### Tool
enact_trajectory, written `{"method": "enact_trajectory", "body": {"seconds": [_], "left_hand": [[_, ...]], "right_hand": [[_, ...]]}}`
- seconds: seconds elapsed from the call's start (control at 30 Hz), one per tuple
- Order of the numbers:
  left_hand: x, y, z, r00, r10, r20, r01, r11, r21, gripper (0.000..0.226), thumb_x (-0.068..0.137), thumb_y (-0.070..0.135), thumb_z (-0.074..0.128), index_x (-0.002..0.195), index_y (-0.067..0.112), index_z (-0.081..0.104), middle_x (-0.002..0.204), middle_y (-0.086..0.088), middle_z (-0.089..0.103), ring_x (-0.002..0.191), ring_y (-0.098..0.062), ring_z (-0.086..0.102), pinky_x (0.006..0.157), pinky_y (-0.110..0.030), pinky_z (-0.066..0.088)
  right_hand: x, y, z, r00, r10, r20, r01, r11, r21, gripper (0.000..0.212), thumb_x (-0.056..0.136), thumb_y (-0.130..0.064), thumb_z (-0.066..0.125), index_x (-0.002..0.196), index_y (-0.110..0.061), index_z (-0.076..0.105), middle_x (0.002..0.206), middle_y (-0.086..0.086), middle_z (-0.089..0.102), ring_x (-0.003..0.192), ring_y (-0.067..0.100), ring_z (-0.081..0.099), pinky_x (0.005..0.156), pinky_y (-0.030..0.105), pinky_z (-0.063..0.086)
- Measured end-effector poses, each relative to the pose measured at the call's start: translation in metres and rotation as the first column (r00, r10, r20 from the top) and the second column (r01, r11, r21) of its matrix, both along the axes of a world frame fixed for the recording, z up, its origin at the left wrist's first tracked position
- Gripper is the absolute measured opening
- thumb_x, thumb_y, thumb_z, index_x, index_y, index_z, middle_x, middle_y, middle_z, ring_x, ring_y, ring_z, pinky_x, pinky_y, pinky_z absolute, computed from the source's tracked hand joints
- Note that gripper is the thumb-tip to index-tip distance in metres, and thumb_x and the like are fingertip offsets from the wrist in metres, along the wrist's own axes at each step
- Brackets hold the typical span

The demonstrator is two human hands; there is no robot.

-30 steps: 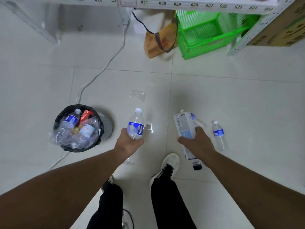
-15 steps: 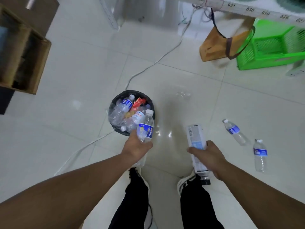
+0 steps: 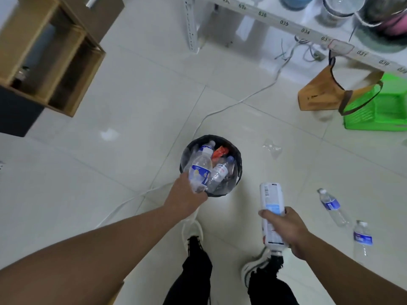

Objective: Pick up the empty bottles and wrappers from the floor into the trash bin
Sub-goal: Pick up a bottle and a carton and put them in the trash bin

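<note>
Head cam looks straight down: the left hand grips a clear water bottle by its base, right over the black trash bin, which is already stuffed with bottles. The right hand has its fingers wrapped around a white bottle, cap down. Two more bottles and a clear wrapper lie on the tiled floor.
</note>
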State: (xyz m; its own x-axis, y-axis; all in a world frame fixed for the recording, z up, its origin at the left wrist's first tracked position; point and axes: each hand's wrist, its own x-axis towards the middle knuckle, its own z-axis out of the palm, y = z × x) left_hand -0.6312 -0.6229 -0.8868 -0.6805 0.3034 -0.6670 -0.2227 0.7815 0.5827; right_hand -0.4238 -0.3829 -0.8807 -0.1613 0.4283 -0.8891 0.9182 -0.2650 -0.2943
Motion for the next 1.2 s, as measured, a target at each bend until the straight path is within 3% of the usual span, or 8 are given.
{"method": "enact_trajectory", "body": {"seconds": [0.1, 0.2, 0.33, 0.43, 0.53, 0.73, 1.0, 1.2], "left_hand": [[-0.002, 0.008, -0.003, 0.998, -0.055, -0.043, 0.056, 0.998, 0.02, 0.066, 0.066, 0.045, 0.077, 0.123, 0.041, 0.045, 0.097, 0.023, 0.061, 0.092, 0.008, 0.066, 0.06, -0.007, 0.043], [-0.003, 0.031, -0.022, 0.993, -0.06, -0.102, 0.062, 0.998, 0.011, 0.067, 0.068, 0.064, 0.076, 0.124, 0.044, 0.045, 0.094, 0.02, 0.067, 0.089, 0.016, 0.066, 0.065, -0.002, 0.047], [-0.007, 0.076, -0.064, 0.982, -0.17, -0.076, 0.161, 0.98, -0.116, 0.075, 0.084, 0.038, 0.083, 0.147, 0.021, 0.047, 0.131, -0.005, 0.067, 0.112, -0.025, 0.069, 0.094, -0.041, 0.06], [-0.01, 0.108, -0.089, 0.892, -0.393, -0.223, 0.278, 0.867, -0.414, 0.067, 0.089, 0.06, 0.066, 0.143, 0.023, 0.052, 0.127, -0.002, 0.062, 0.125, -0.031, 0.062, 0.099, -0.04, 0.051], [-0.014, 0.122, -0.107, 0.825, -0.49, -0.28, 0.278, 0.785, -0.554, 0.098, 0.084, 0.075, 0.066, 0.159, 0.019, 0.04, 0.155, -0.009, 0.052, 0.141, -0.034, 0.048, 0.114, -0.048, 0.039], [-0.019, 0.13, -0.083, 0.77, -0.553, -0.319, 0.351, 0.784, -0.511, 0.088, 0.084, 0.066, 0.074, 0.157, 0.027, 0.043, 0.151, -0.006, 0.054, 0.137, -0.034, 0.048, 0.114, -0.047, 0.041], [-0.043, 0.117, -0.043, 0.901, -0.359, -0.245, 0.235, 0.877, -0.42, 0.075, 0.093, 0.057, 0.069, 0.156, 0.024, 0.047, 0.159, -0.004, 0.048, 0.146, -0.03, 0.041, 0.119, -0.048, 0.038], [-0.06, 0.087, -0.047, 0.917, -0.327, -0.227, 0.216, 0.888, -0.406, 0.062, 0.1, 0.048, 0.062, 0.153, 0.019, 0.049, 0.151, -0.008, 0.052, 0.138, -0.033, 0.045, 0.113, -0.048, 0.042]], "right_hand": [[-0.006, 0.0, -0.01, 1.0, 0.028, 0.001, -0.027, 1.0, -0.006, 0.05, 0.08, -0.04, 0.092, 0.113, -0.015, 0.064, 0.102, 0.018, 0.079, 0.086, 0.038, 0.081, 0.081, 0.059, 0.069], [-0.005, 0.005, -0.026, 0.997, 0.077, 0.0, -0.077, 0.997, -0.018, 0.048, 0.081, -0.043, 0.09, 0.113, -0.018, 0.063, 0.105, 0.011, 0.076, 0.092, 0.032, 0.078, 0.088, 0.056, 0.067], [0.002, 0.024, -0.054, 0.994, 0.105, -0.023, -0.106, 0.993, -0.046, 0.048, 0.084, -0.043, 0.088, 0.117, -0.018, 0.063, 0.108, 0.012, 0.077, 0.093, 0.033, 0.079, 0.09, 0.055, 0.066], [0.011, 0.045, -0.069, 0.985, 0.171, -0.031, -0.172, 0.984, -0.055, 0.053, 0.082, -0.047, 0.088, 0.121, -0.022, 0.062, 0.11, 0.005, 0.074, 0.096, 0.027, 0.076, 0.084, 0.047, 0.066], [0.027, 0.076, -0.075, 0.95, 0.312, -0.014, -0.313, 0.949, -0.04, 0.053, 0.082, -0.049, 0.088, 0.117, -0.023, 0.058, 0.106, 0.001, 0.071, 0.091, 0.02, 0.073, 0.067, 0.034, 0.056], [0.051, 0.133, -0.063, 0.875, 0.469, 0.115, -0.471, 0.882, -0.018, 0.055, 0.083, -0.047, 0.087, 0.118, -0.02, 0.055, 0.103, 0.002, 0.068, 0.087, 0.016, 0.068, 0.06, 0.03, 0.048], [0.026, 0.133, -0.049, 0.934, 0.355, 0.046, -0.353, 0.935, -0.042, 0.053, 0.083, -0.044, 0.09, 0.117, -0.018, 0.059, 0.107, 0.007, 0.072, 0.093, 0.025, 0.073, 0.077, 0.039, 0.059], [-0.021, 0.086, -0.056, 0.973, 0.227, -0.046, -0.23, 0.97, -0.079, 0.054, 0.082, -0.043, 0.091, 0.118, -0.012, 0.066, 0.111, 0.014, 0.075, 0.097, 0.031, 0.077, 0.09, 0.05, 0.065]]}}
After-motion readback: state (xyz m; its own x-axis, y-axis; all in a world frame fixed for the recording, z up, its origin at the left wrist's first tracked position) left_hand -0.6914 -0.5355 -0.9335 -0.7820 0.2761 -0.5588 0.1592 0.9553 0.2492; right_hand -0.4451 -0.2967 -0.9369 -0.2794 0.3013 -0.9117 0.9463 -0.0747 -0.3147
